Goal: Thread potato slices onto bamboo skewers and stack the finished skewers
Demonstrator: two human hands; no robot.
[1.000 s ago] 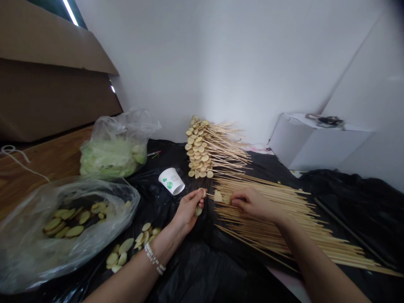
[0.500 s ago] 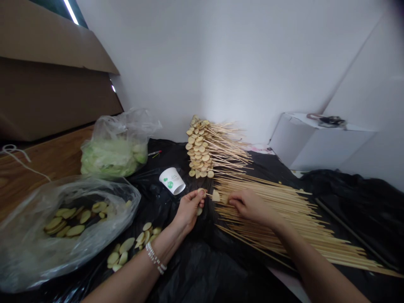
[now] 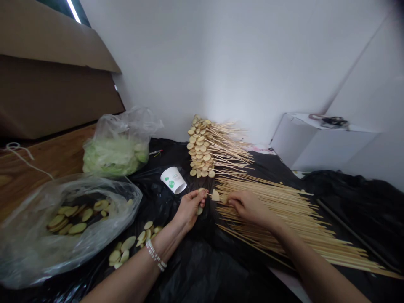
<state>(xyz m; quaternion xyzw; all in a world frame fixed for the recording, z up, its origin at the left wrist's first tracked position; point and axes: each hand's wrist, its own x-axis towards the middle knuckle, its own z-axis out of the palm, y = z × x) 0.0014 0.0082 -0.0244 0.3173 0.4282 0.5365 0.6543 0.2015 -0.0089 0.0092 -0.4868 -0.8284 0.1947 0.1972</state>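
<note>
fingers of left hand (image 3: 191, 207) are closed in pinch on pale slice (image 3: 202, 192) at tip of skewer (image 3: 209, 194), right hand (image 3: 244, 205) is curled around its slices, and both are nearer than paper cup (image 3: 173, 180) to bare sticks (image 3: 284, 219).

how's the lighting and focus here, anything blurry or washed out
Head view: dim overall, with a soft pale patch on the wall and one harsh bright strip top left; head view: the cardboard sits in shade, and the top right corner darkens; head view: slices by the right hand look soft, their edges hard to read
</note>
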